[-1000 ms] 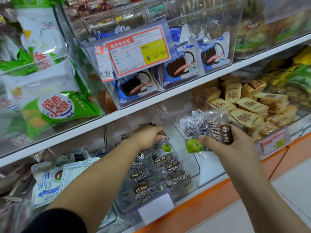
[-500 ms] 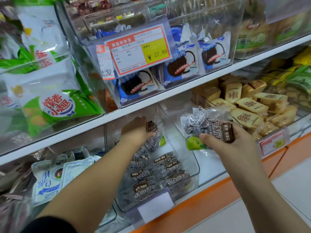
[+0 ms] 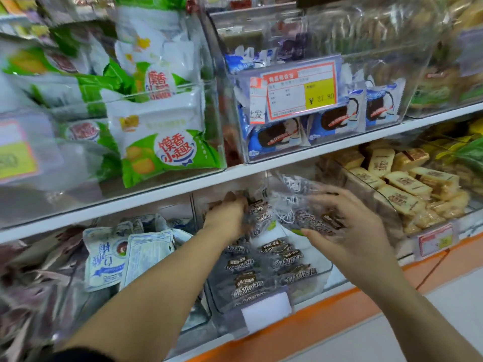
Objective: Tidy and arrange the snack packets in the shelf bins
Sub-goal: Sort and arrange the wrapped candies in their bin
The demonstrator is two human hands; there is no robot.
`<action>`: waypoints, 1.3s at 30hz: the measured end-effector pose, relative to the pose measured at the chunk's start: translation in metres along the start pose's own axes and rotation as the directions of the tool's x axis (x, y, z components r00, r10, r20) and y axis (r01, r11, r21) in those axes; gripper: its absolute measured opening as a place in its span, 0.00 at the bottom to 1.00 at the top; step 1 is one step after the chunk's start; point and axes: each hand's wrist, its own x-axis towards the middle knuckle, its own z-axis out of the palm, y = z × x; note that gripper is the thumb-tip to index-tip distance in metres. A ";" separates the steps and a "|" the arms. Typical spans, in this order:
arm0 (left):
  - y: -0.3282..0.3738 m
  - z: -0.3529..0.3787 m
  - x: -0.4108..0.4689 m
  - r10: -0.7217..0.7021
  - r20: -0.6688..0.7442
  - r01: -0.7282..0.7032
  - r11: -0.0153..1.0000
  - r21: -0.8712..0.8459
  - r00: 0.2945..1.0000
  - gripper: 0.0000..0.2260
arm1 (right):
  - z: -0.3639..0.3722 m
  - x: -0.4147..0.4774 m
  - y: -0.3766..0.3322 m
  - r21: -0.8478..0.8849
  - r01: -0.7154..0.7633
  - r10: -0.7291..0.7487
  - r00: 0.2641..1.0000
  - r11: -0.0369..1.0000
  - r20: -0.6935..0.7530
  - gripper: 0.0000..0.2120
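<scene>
Several dark brown plum snack packets (image 3: pixel 271 270) lie in a clear bin (image 3: pixel 308 291) on the lower shelf. My left hand (image 3: pixel 227 218) reaches to the back of this bin, its fingers curled round a packet (image 3: pixel 258 215) there. My right hand (image 3: pixel 350 231) holds a bunch of the same clear-and-brown packets (image 3: pixel 305 212) over the bin's back right part, thumb beneath and fingers spread on top. The image is motion-blurred, so the exact number of packets held is unclear.
A bin of white-and-blue packets (image 3: pixel 117 254) stands to the left, a bin of beige cake packets (image 3: pixel 405 184) to the right. On the shelf above are green-and-white bags (image 3: pixel 167 147), blue cookie packets (image 3: pixel 337 121) and a price tag (image 3: pixel 300 90). The orange shelf edge (image 3: pixel 326 317) runs below.
My right hand has carried its bunch of packets left and inward, over the bin. My left hand stays at the back of the bin, gripping packets there. The view has shifted left.
</scene>
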 end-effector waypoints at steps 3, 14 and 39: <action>-0.006 0.001 0.013 -0.001 -0.015 0.000 0.999 -0.050 1.000 0.22 | 0.020 0.015 0.007 -0.100 0.065 -0.051 0.989 0.993 0.141 0.21; -0.020 -0.007 0.029 -0.055 0.073 0.067 0.984 -0.166 0.996 0.08 | 0.053 0.071 0.012 -0.450 0.323 0.152 0.648 0.832 0.747 0.21; -0.008 -0.031 -0.003 -0.142 0.004 0.134 0.927 -0.350 0.990 0.21 | 0.089 0.102 0.025 -0.479 0.320 0.274 0.516 0.817 0.812 0.27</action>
